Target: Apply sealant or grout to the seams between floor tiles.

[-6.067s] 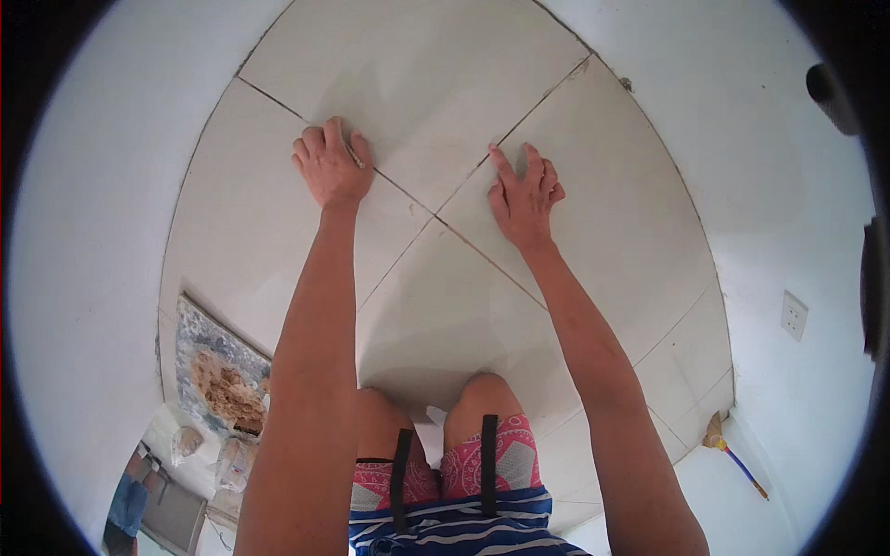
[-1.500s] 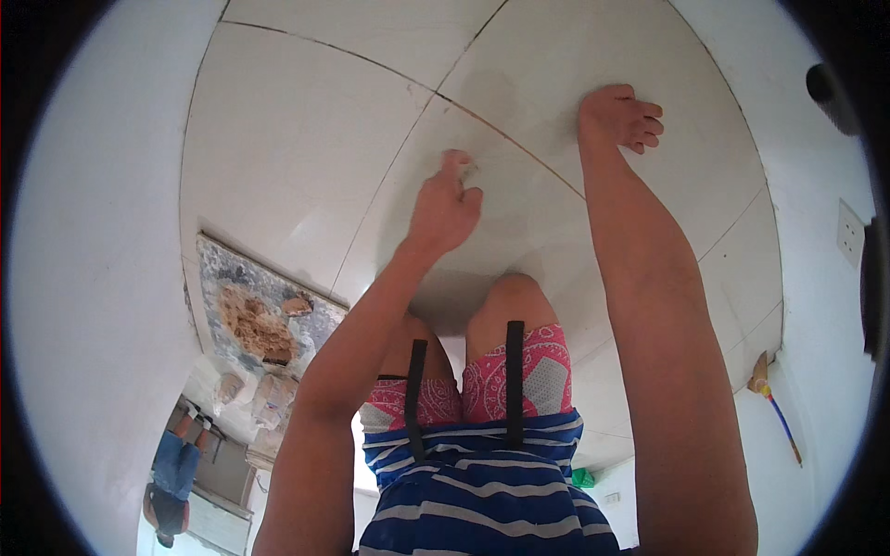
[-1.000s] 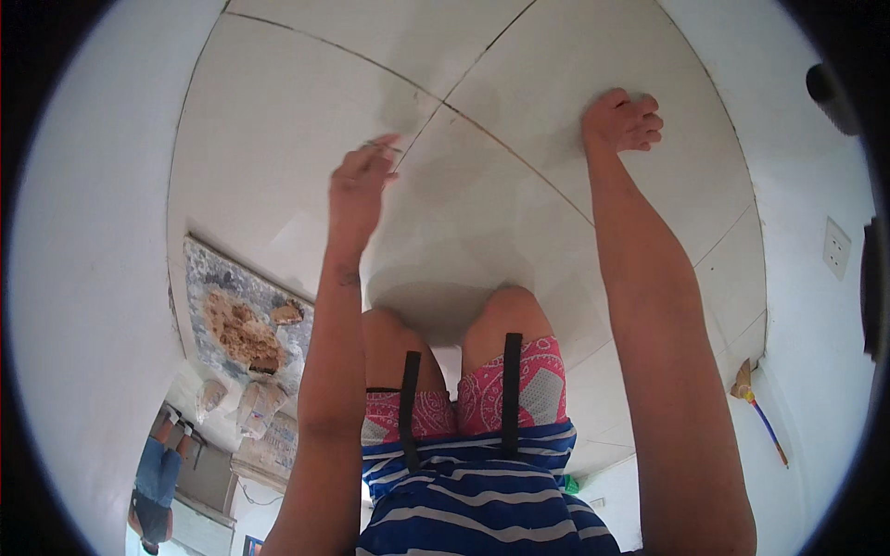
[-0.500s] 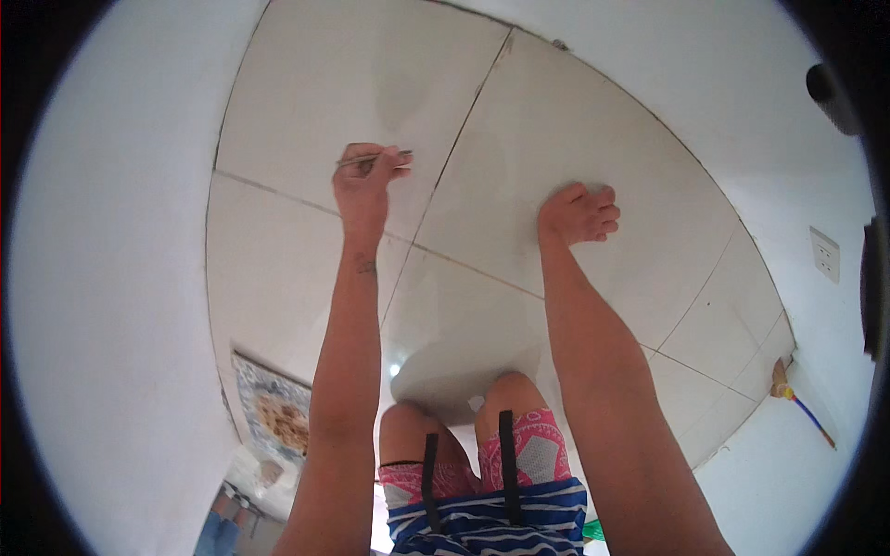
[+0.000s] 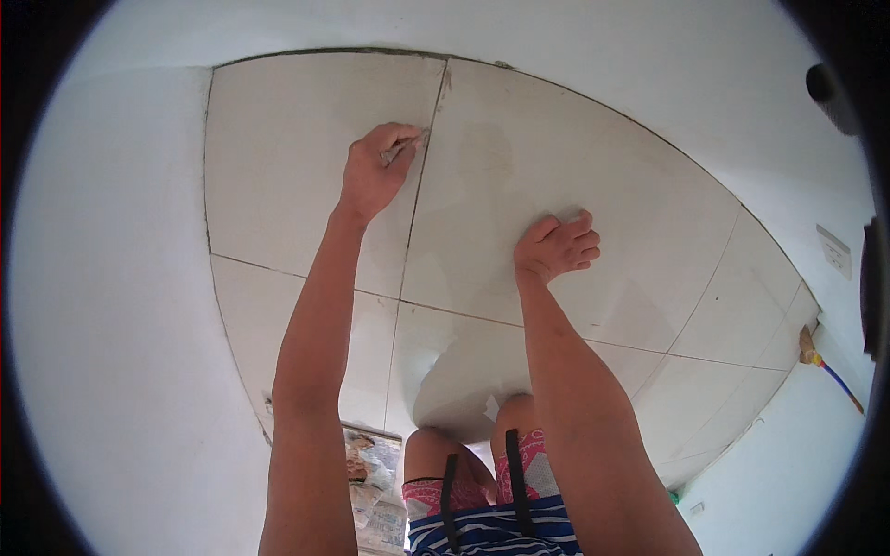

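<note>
My left hand [image 5: 374,172] is closed around a small thin grey tool [image 5: 409,146], whose tip touches the dark joint [image 5: 419,185] between two pale floor tiles. My right hand [image 5: 556,246] rests on the right-hand tile [image 5: 575,157] with its fingers curled, holding nothing. Both forearms reach forward from the lower edge. My knees [image 5: 473,445] press on a tile below, near a shadow.
White walls surround the tiled floor on the left [image 5: 102,278] and at the top. An untiled patch of rough mortar and debris [image 5: 371,491] lies at the lower left. A broom with a blue handle [image 5: 825,366] leans by the right wall, under a wall socket [image 5: 834,250].
The view has tilted toward the far tiles. My left hand has lifted off the tile, picked up the thin tool and reached to the joint. My right hand shifted down-left.
</note>
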A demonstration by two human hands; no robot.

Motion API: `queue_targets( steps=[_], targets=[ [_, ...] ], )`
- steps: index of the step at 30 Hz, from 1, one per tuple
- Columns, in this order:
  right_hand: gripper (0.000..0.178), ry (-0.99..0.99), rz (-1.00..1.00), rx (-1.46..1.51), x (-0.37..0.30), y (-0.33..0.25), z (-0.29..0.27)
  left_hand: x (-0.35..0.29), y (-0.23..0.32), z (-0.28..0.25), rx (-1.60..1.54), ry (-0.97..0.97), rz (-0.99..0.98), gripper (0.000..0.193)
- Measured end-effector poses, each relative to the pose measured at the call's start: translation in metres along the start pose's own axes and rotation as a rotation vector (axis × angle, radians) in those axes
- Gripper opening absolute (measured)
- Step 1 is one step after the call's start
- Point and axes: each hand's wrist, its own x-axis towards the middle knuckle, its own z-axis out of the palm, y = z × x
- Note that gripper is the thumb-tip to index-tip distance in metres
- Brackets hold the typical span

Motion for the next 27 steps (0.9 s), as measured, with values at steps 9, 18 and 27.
queue_targets(
  steps=[9,18,27],
  targets=[
    [0.053,-0.051,0.020,-0.029,-0.001,0.002,0.002,0.027,0.010,0.006,0.083,-0.028,0.068,0.008],
    [0.051,-0.018,-0.016,0.004,0.001,0.006,0.005,0.007,-0.001,0.002,0.048,-0.197,0.012,0.005],
    [0.052,-0.053,-0.003,0.049,-0.001,0.002,-0.002,0.065,0.008,-0.001,0.111,-0.240,-0.033,0.008]
  ],
)
